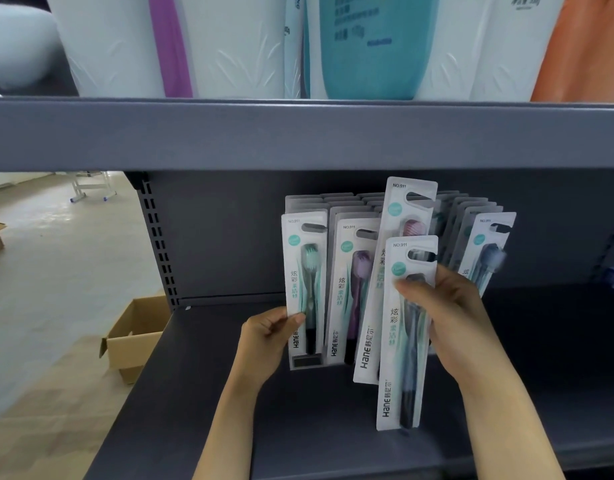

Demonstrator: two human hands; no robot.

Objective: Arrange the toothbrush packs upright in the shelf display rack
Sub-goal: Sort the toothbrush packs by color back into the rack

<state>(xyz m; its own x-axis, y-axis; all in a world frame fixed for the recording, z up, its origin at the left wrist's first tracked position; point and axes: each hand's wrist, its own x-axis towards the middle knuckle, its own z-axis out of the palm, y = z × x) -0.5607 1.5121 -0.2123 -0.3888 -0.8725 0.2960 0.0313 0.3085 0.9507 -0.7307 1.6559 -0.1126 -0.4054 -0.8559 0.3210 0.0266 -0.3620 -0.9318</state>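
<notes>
Fingers of the right hand (447, 306) pinch two toothbrush packs (404, 334) upright, probably lining them up for the middle row of the display rack (307, 362). Left hand (267, 332) grips the front green pack (304, 289), likely steadying it. Rack sits on a grey shelf (333, 427); cardboard box (132, 337) on the pale floor.

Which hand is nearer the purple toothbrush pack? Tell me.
Left. The left hand grips the green pack, directly beside the purple pack. The right hand holds two packs farther to the right.
</notes>
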